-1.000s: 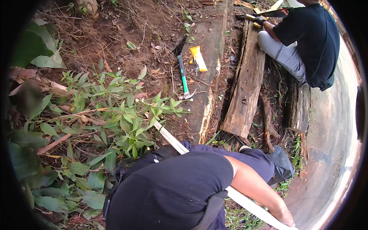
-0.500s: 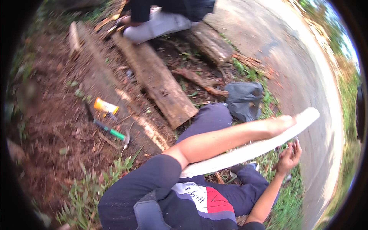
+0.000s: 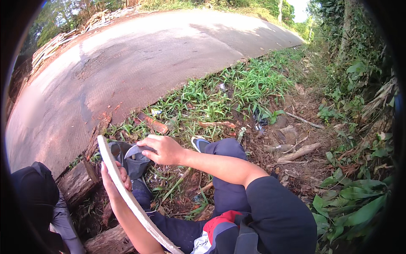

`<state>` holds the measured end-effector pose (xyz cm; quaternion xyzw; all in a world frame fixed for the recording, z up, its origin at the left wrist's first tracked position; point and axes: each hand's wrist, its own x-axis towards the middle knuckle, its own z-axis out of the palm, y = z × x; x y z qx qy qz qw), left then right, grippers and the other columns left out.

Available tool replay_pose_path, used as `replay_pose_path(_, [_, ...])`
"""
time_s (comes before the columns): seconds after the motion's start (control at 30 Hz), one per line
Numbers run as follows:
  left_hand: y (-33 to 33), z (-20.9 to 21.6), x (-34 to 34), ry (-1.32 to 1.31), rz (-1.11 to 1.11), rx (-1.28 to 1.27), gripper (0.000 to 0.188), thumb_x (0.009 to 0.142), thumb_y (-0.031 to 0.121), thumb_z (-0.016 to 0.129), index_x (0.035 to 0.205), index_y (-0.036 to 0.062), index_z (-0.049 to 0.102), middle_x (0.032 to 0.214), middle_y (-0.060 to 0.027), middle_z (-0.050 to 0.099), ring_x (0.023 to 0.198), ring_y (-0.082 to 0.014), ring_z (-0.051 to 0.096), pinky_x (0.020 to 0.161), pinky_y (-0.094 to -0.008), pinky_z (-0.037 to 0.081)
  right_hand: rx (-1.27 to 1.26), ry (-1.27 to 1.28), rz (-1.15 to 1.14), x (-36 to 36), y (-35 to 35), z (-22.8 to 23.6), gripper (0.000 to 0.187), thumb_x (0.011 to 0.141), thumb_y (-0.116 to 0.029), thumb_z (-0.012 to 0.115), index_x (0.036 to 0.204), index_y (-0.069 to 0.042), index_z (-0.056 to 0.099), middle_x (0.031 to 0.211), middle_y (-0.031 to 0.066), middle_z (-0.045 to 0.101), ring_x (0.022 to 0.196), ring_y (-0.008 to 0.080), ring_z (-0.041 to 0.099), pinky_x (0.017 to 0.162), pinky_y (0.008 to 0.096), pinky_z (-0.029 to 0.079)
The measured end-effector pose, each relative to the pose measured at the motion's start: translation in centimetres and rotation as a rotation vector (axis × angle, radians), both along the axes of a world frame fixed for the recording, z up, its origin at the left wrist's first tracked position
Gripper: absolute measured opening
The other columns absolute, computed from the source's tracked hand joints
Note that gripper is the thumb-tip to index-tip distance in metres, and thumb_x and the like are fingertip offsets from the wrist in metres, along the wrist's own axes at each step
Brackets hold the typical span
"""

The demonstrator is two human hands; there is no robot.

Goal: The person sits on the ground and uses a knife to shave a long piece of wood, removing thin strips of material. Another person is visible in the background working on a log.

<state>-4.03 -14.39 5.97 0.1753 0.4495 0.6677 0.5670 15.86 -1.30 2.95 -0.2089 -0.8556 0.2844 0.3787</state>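
Observation:
My left hand (image 3: 111,180) is closed around a long, curved, pale strip of wood (image 3: 135,206), which slants from the lower middle up to the left. Just right of the strip's upper end is my right hand (image 3: 163,149), its fingers closed on a small knife (image 3: 133,151). The hooked grey blade points left toward the wood, with a small gap showing between them. The knife's handle is mostly covered by my fingers. Below the blade lies a dark plastic bag (image 3: 136,165), partly behind the strip.
At the left edge sits another person (image 3: 34,203) in dark clothes, beside a log (image 3: 78,183). A second log (image 3: 112,240) lies by my left forearm. Grass (image 3: 237,95) borders the paved road (image 3: 139,59). Sticks (image 3: 298,152) and leafy plants (image 3: 359,203) are on the right.
My view has swung right, from the planks and hammer toward the road and grass. My right hand has come from apart, below the strip, up to its upper end with the knife.

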Motion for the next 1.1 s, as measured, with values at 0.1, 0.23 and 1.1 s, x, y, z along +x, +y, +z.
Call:
replay_pose_path(0.1, [1.0,-0.4,0.9,0.041,0.009,-0.011,0.051,0.101,0.059,0.038,0.097,0.0098,0.052,0.055,-0.0022,0.044,0.034,-0.014,0.044,0.03,-0.0269,0.036,-0.086,0.124,-0.062,0.5,1.3,-0.1,0.03,0.09,-0.017,0.066,0.116,-0.003,0.063,0.104,0.0152,0.068,0.091,0.0283,0.069,0.081,0.0371,0.054])
replay_pose_path(0.23, [3.3,-0.8,3.2,0.067,-0.042,-0.025,0.049,0.101,0.056,0.04,0.097,0.0096,0.055,0.056,-0.0017,0.047,0.035,-0.0139,0.046,0.03,-0.0263,0.036,-0.192,0.174,0.047,1.1,4.1,1.9,0.03,0.09,-0.016,0.065,0.115,0.0,0.062,0.102,0.0159,0.069,0.092,0.0256,0.069,0.082,0.0358,0.053])
replay_pose_path(1.1, [8.5,3.4,3.7,0.232,0.006,-0.03,0.048,0.102,0.049,0.043,0.096,0.0041,0.06,0.069,-0.0057,0.058,0.043,-0.013,0.054,0.038,-0.0249,0.045,0.016,0.022,0.233,-0.5,5.4,6.0,0.032,0.087,-0.005,0.068,0.119,-0.01,0.067,0.092,0.0108,0.063,0.069,0.0241,0.065,0.059,0.0351,0.054])
